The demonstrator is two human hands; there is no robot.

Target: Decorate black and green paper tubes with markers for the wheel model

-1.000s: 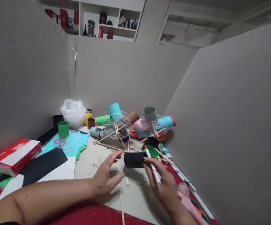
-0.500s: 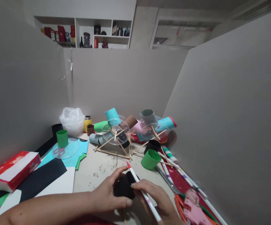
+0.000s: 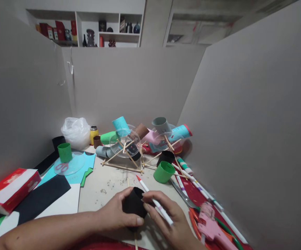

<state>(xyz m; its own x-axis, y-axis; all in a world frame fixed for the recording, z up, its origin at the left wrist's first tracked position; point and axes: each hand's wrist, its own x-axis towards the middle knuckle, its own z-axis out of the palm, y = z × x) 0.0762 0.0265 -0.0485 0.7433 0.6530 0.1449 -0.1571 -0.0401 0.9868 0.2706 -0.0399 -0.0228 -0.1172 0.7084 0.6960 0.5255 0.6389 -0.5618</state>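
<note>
My left hand (image 3: 119,211) is closed around a short black paper tube (image 3: 133,206), thumb along its lower side and fingers behind it. Between the fingers of my right hand (image 3: 167,215) is a white marker with a red tip (image 3: 154,200), pointing up and to the left. The right fingertips touch the tube's right rim. Under the tube a thin wooden stick (image 3: 136,241) lies on the table. Beyond my hands, a green paper tube (image 3: 164,172) stands in front of another black tube (image 3: 166,158).
A wheel model (image 3: 124,142) of clear discs, coloured tubes and sticks stands at the back. Rightwards lie a pink glue gun (image 3: 213,224), orange-handled scissors (image 3: 194,222) and several markers. Leftwards are a red tissue box (image 3: 10,191), black paper (image 3: 45,198) and a clear lid (image 3: 75,165).
The black tube has tilted more upright in my left hand, showing more of its side. My right hand has turned the marker flatter, its fingertips now at the tube's rim. The view has shifted slightly.
</note>
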